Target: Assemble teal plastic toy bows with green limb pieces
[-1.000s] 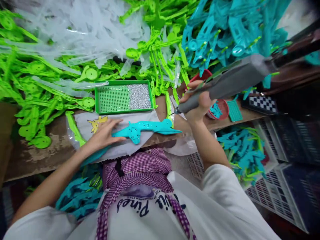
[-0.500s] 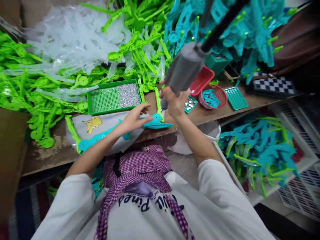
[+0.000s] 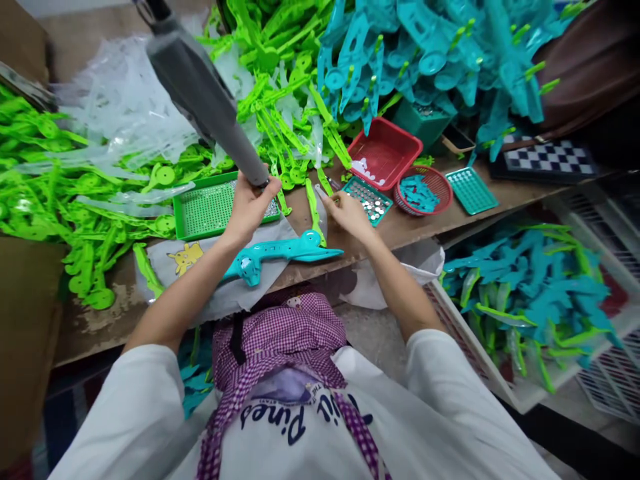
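A grey electric screwdriver (image 3: 215,107) slants down from the upper left. My left hand (image 3: 250,210) is closed around its lower end, above the green tray (image 3: 193,233) of small silver screws. My right hand (image 3: 350,212) pinches a small pale piece (image 3: 319,191) at its fingertips, just left of a teal tray (image 3: 385,213) of round metal discs. Between and below the hands lies a turquoise plastic part (image 3: 280,251) on a grey cloth (image 3: 165,260). A lime green part (image 3: 313,212) with a clear piece beside it rests by its right end.
Lime green parts (image 3: 35,153) and clear pieces (image 3: 135,87) heap up at the back left, turquoise parts (image 3: 430,53) at the back right. A red tray (image 3: 413,143) and a red basket (image 3: 447,200) stand on the right. A white crate (image 3: 525,403) of finished-looking parts sits lower right.
The screwdriver has swung left from over the turquoise part, passing from my right hand to my left. My right hand has shifted to beside the disc tray and pinches a small pale piece.
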Tool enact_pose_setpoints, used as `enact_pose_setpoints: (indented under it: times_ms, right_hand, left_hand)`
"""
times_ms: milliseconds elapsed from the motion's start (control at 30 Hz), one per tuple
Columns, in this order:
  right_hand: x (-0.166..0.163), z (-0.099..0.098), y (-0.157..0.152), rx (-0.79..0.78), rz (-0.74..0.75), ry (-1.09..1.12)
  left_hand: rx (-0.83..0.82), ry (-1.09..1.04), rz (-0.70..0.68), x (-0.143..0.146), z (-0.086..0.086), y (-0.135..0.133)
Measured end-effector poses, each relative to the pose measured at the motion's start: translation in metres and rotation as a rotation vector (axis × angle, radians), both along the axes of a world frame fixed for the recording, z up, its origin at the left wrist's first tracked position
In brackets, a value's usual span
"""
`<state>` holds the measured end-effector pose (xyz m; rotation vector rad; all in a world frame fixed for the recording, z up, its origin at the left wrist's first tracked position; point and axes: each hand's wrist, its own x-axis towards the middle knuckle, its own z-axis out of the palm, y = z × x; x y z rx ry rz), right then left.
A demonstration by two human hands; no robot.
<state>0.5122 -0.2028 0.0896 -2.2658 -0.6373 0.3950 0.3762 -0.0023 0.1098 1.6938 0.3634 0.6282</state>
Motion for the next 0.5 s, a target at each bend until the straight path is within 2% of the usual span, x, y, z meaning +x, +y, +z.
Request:
enact_pose_setpoints:
  times_ms: [100,233,400,433,500]
  right_hand:
    - [-0.003,-0.013,0.005,-0.239,0.027,-0.006]
    - [-0.007,-0.008,0.014,-0.361,0.080,-0.048]
    - [-0.014,-0.003,0.020,-0.407,0.030,-0.056]
    - [-0.016,-0.003,0.021,-0.410,0.030,-0.067]
    - [-0.020,-0.006,0.022,-0.410,0.034,-0.087]
  left_hand:
    - [-0.103,0.056,0.054,-0.003,-0.020,0.013]
    - [-0.209,0.191,0.184,-0.024,-0.042,0.011]
    - [-0.077,0.183,0.441,-0.053,-0.048,0.000]
    - [-0.063,0.170,0.454,-0.056,-0.049,0.003]
    - [-0.009,0.195,0.360,-0.062,-0.051,0.013]
